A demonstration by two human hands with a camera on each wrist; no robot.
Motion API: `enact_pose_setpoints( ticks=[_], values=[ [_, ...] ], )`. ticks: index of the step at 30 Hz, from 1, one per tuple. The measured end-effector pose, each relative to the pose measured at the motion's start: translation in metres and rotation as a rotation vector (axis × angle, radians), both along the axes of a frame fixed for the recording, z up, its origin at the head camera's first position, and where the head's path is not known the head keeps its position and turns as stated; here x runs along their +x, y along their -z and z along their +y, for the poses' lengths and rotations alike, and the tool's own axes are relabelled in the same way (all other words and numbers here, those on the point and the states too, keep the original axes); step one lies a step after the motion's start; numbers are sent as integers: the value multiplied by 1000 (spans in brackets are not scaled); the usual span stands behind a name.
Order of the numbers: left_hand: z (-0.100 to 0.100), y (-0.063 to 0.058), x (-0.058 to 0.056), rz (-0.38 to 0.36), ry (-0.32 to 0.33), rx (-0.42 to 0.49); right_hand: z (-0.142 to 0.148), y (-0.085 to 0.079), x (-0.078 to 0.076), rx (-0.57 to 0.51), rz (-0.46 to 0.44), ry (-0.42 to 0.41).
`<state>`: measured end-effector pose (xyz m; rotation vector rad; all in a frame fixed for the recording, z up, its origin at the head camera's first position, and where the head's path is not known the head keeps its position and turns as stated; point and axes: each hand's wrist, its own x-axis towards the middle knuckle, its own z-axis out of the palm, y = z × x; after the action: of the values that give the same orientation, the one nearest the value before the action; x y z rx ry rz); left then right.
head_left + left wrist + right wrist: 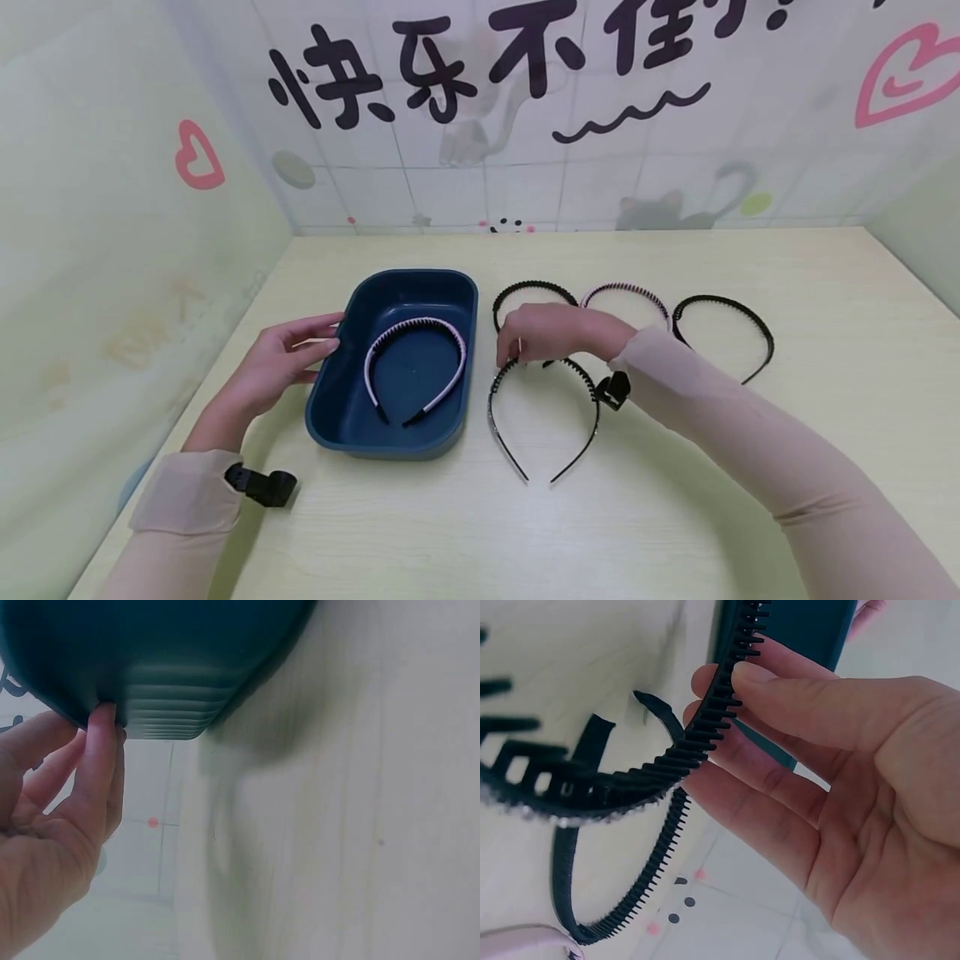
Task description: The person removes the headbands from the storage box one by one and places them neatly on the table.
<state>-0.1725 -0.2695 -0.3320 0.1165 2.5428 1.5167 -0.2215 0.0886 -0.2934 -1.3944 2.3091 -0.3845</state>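
Pinching the glittery black headband (667,766) by its toothed curve near the centre of the frame, the right hand (551,332) would do best with light, even pressure, so the slim ends do not twist. Left of centre, the left hand (273,362), fingers outstretched, touches the blue tray (397,451) around a pale headband (369,375); gentle contact should steady it. Farther back, the dark headband (536,284) at upper centre deserves clearance from the knuckles.

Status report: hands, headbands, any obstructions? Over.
Left hand against blue bin. Right hand pinching glittery black headband. One pale headband inside bin. Right arm partly hides three more headbands in head view.
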Motion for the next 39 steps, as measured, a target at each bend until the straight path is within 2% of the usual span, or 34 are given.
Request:
enact_pose_setpoints(
  ticks=[6,14,21,39],
  values=[
    [0,0,0,1,-3,2,-2,8,0,28,8,17],
    [1,-1,1,0,0,12,-4,16,0,-13,4,-19],
    [2,-3,2,-3,8,16,-6,18,1,-34,-30,-17],
    [2,-4,3,-8,-2,-4,-11,25,0,-49,-42,-18]
  ],
)
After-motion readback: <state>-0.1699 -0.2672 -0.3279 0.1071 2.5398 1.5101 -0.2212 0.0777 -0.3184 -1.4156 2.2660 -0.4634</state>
